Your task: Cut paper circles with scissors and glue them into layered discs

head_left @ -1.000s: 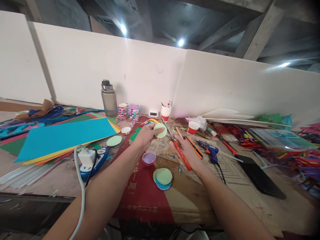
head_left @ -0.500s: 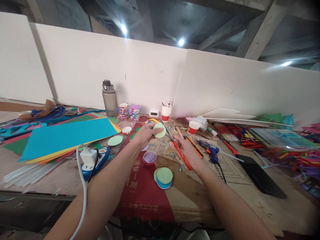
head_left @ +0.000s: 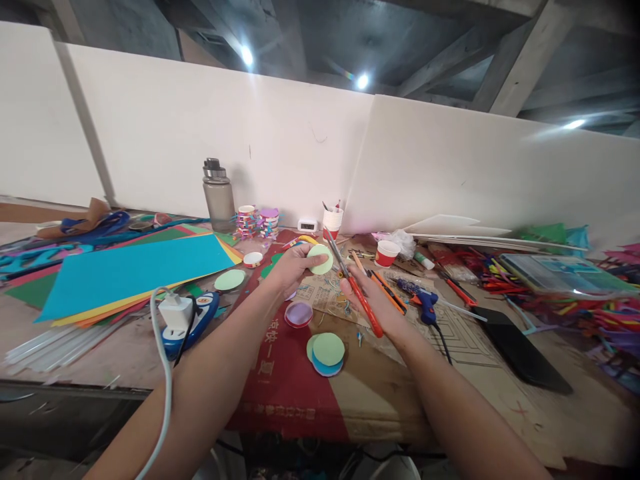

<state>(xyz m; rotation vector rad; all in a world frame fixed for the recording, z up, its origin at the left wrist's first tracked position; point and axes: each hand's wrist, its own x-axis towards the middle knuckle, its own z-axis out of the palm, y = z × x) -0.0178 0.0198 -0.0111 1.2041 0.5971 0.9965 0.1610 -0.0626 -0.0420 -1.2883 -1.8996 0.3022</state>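
Between the thumb and fingers of my left hand (head_left: 296,267) is a light green paper circle (head_left: 320,261), held above the cardboard. My right hand (head_left: 367,293) grips a pair of scissors (head_left: 361,304) with red handles; the blades point up and away, just right of the circle. Whether the blades touch the paper I cannot tell. Below the hands lies a small stack of green and blue paper circles (head_left: 329,351). A purple disc with a red rim (head_left: 299,314) rests left of the stack. Another light green circle (head_left: 229,280) lies farther left.
Coloured paper sheets (head_left: 140,270) and a blue power strip (head_left: 193,323) are on the left. A grey bottle (head_left: 219,200) stands by the wall. On the right are a paper cup (head_left: 387,253), a blue glue gun (head_left: 426,307), a black phone-like slab (head_left: 520,350) and a plastic box (head_left: 565,275).
The scissor blades look slightly more parted than before, and the right hand has shifted a little. The left hand still holds the green circle in nearly the same place.
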